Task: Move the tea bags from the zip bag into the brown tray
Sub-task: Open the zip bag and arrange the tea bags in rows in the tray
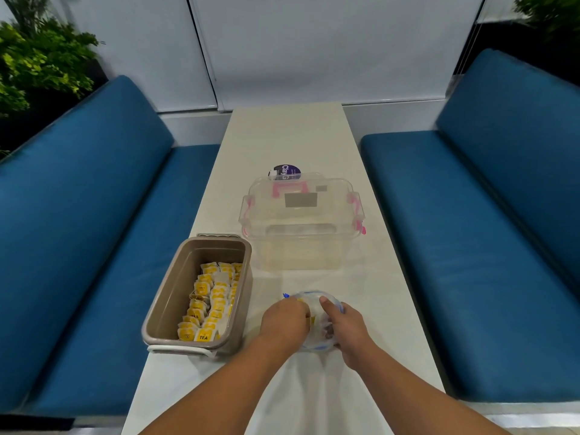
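Just right of the brown tray (163,296) (tea bags (211,304) rowed inside), left hand (286,322) and right hand (344,326) both clench fingers round the zip bag (314,309) on the surface (282,136).

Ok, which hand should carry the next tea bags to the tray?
Probably left: the left hand is at the zip bag, nearer the brown tray; the right hand grips the bag.

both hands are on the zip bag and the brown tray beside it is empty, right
Not quite. The left hand and right hand are both on the zip bag, but the brown tray beside it is not empty: the head view shows rows of yellow tea bags in it.
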Available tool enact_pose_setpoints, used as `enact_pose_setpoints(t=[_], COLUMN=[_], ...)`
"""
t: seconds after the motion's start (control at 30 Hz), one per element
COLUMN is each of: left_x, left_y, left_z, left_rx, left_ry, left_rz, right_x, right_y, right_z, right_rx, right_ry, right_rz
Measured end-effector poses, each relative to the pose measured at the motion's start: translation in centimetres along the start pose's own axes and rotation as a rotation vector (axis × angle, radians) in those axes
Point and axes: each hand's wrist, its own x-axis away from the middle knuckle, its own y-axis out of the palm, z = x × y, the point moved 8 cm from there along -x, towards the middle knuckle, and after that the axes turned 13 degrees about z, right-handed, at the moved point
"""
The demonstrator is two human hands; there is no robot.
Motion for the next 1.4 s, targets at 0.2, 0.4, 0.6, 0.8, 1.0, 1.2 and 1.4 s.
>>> enact_pose_setpoints(t=[0.2, 0.4, 0.6, 0.8, 1.0, 1.2, 1.4], left_x=[-0.4, -0.4, -0.6, -1.2, -1.7, -2.4, -1.9], left_y=[-1.2, -0.8, -2.0, -5.1, -8.0, -14.3, -18.4], left_z=[-0.8, -1.2, -2.1, -3.3, -5.1, -9.2, -14.5], left_rx=[0.301, 0.418, 0.58, 0.665, 0.752, 0.761, 0.537], left_ry=[-0.131, -0.161, -0.211, -0.189, -0.17, -0.115, -0.088], left_rz=[0.054, -0.025, 0.025, 0.131, 0.147, 0.23, 0.202], right_x=[-0.1, 0.7, 1.1, 1.8, 2.1, 2.5, 2.9], right_y=[0.0, 0.2, 0.6, 1.5, 2.8, 3.8, 4.7], right_z=[-0.2, -0.6, -0.3, -0.8, -1.1, -0.7, 0.3], right_rx=[-0.009, -0.01, -0.046, -0.067, -0.069, -0.071, -0.077], right_ry=[0.011, 0.038, 0.068, 0.088, 0.089, 0.097, 0.12], right_rz=[0.015, 0.036, 0.049, 0.07, 0.1, 0.109, 0.149])
